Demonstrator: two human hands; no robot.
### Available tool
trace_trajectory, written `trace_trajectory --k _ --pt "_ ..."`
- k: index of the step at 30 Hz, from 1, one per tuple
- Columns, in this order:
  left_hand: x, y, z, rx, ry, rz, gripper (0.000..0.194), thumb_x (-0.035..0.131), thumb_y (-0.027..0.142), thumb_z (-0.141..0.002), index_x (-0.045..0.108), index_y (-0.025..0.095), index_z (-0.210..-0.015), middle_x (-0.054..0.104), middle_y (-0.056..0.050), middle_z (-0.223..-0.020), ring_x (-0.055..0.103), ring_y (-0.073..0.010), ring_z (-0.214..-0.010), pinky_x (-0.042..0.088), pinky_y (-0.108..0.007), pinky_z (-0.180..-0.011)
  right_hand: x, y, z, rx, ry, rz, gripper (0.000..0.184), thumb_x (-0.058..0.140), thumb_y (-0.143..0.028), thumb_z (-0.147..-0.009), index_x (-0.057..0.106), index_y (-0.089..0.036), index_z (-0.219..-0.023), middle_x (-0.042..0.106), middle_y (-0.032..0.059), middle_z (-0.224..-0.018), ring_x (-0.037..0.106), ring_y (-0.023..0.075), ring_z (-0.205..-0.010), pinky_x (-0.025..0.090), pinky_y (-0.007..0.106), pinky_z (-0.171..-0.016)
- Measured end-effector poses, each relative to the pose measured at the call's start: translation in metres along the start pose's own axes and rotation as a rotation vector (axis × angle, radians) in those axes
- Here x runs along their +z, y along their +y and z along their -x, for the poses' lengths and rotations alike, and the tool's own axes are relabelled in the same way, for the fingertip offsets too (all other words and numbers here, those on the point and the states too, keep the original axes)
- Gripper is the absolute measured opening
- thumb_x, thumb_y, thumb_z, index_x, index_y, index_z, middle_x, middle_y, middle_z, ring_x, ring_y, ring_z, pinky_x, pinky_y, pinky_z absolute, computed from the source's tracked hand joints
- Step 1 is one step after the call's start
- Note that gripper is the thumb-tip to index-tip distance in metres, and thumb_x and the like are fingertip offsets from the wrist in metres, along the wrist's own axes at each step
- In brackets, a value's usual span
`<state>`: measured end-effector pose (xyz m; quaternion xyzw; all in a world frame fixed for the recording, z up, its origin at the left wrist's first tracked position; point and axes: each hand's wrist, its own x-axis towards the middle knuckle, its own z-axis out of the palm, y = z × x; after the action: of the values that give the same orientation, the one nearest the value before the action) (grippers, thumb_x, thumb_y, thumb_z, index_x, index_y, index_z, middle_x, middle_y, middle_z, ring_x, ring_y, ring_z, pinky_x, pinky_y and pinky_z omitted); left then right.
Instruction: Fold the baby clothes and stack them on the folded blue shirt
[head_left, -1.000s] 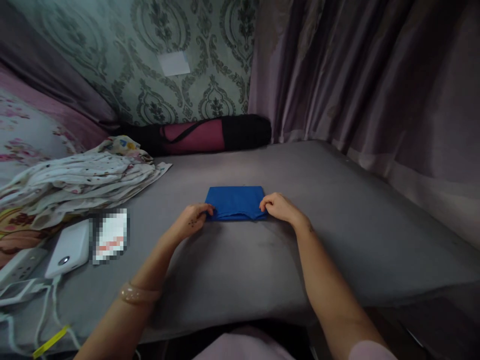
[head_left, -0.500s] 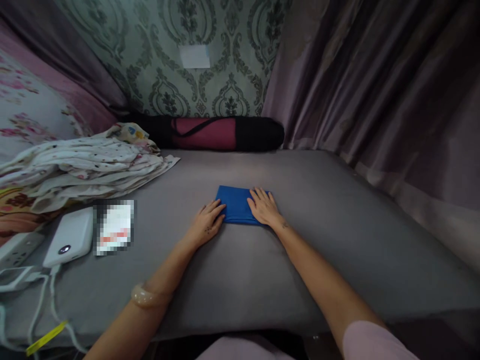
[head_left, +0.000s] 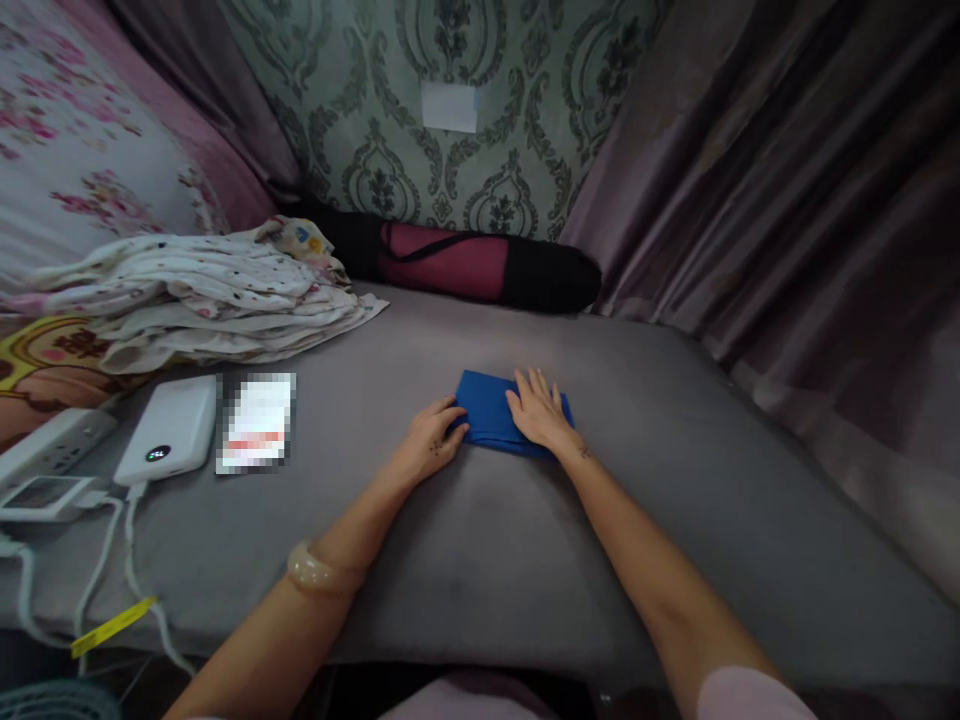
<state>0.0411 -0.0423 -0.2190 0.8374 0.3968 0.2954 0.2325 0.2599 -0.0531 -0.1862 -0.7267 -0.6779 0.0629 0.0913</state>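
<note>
A small folded blue cloth (head_left: 487, 410) lies on the grey mattress (head_left: 525, 540) in the middle of the view. My right hand (head_left: 538, 412) rests flat on top of the cloth's right half, fingers stretched out and apart. My left hand (head_left: 433, 442) sits at the cloth's left edge, fingers loosely curled with the tips touching the fabric. A pale bangle (head_left: 321, 570) is on my left wrist.
A pile of folded patterned fabric (head_left: 210, 300) lies at the left. Near it are a white power bank (head_left: 171, 440), a blurred-out card (head_left: 256, 422), a power strip (head_left: 52, 445) and cables. A black and maroon roll bag (head_left: 480, 265) lies against the wall. Curtains (head_left: 787, 200) hang at the right.
The cloth went from a wide rectangle pinched at both near corners to a narrower fold. My right hand now lies flat on it. The camera view has shifted left.
</note>
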Motion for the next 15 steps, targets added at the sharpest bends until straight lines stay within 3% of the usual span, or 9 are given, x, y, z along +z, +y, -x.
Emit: trace_trajectory --k 3,8,12,15 --pt "0.001 -0.001 0.001 0.015 0.025 0.011 0.037 0.048 0.036 -0.091 0.065 0.013 -0.113 0.054 -0.019 -0.133 0.051 -0.0291 -0.125 0.039 -0.043 -0.107 0.012 -0.019 -0.002 -0.056 0.085 -0.005 0.06 0.022 -0.043 -0.099 0.027 -0.011 -0.149 0.021 0.0154 -0.156 0.011 0.026 -0.145 0.009 0.049 -0.116" --pt "0.003 -0.007 0.002 0.045 0.012 -0.021 0.032 0.051 0.034 -0.089 0.065 0.019 -0.114 0.06 -0.014 -0.128 0.051 -0.0278 -0.124 0.038 -0.045 -0.107 0.03 -0.021 -0.004 -0.054 0.004 0.036 0.058 0.022 -0.041 -0.099 0.034 -0.011 -0.147 0.03 0.0151 -0.153 0.021 0.0258 -0.143 0.013 0.046 -0.116" --pt "0.001 -0.006 0.002 0.04 0.011 -0.02 0.031 0.05 0.034 -0.089 0.065 0.018 -0.112 0.061 -0.014 -0.125 0.052 -0.0276 -0.123 0.037 -0.044 -0.108 0.016 -0.024 -0.013 -0.021 -0.139 0.016 0.058 0.023 -0.039 -0.098 0.033 -0.008 -0.146 0.027 0.0178 -0.154 0.022 0.0301 -0.143 0.016 0.051 -0.114" --pt "-0.001 -0.003 0.0 0.022 0.006 0.033 0.032 0.048 0.032 -0.09 0.063 0.017 -0.114 0.063 -0.014 -0.12 0.055 -0.0263 -0.119 0.038 -0.043 -0.107 0.006 -0.04 -0.021 -0.022 -0.098 0.011 0.056 0.025 -0.033 -0.097 0.035 -0.007 -0.145 0.027 0.0185 -0.153 0.021 0.0296 -0.143 0.015 0.051 -0.114"
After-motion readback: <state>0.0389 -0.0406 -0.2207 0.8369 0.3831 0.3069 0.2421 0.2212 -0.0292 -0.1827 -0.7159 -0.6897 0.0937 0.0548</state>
